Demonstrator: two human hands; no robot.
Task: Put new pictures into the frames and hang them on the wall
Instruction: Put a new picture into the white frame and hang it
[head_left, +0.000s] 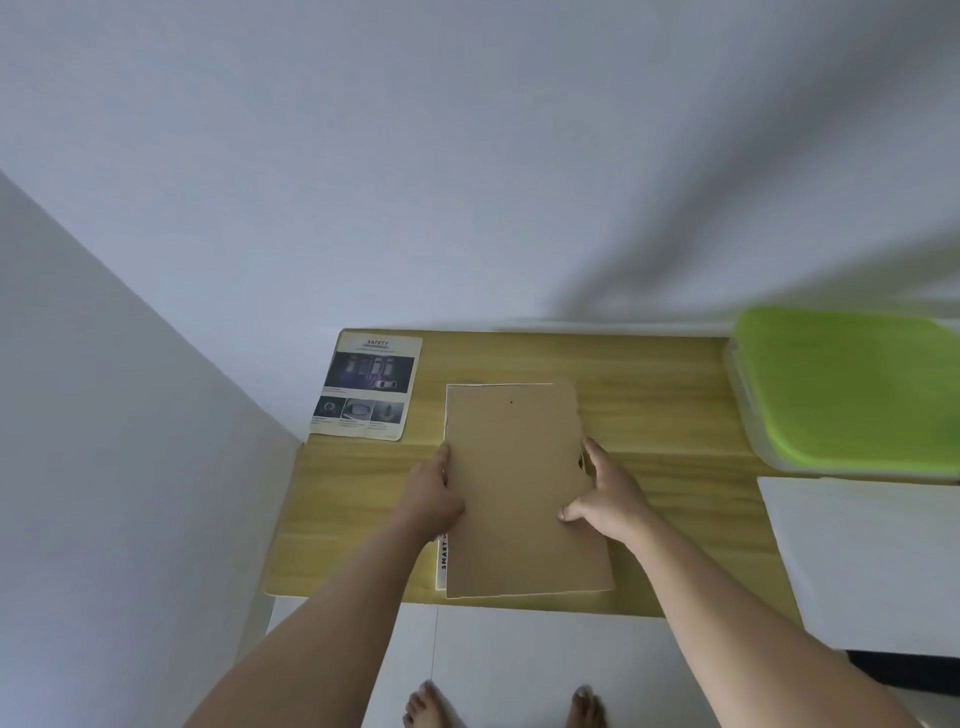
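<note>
A light wooden worktop (660, 415) sits pushed into the corner against the pale walls, and lying flat at its far left is a printed sheet headed "SAFETY" (366, 387). In the middle lies a brown backing board (514, 467), face down over a white-edged sheet (442, 564) that peeps out along its left side. At the right end, a container with a green lid (852, 384) rests on the wood.

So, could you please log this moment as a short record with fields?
surface: wooden table in a wall corner
held item: brown backing board, lying flat over a printed sheet with white edges showing
left hand: gripping the board's left edge
right hand: gripping its right edge, thumb on top
spare print: SAFETY picture, back left, untouched
other: green-lidded box, right
</note>
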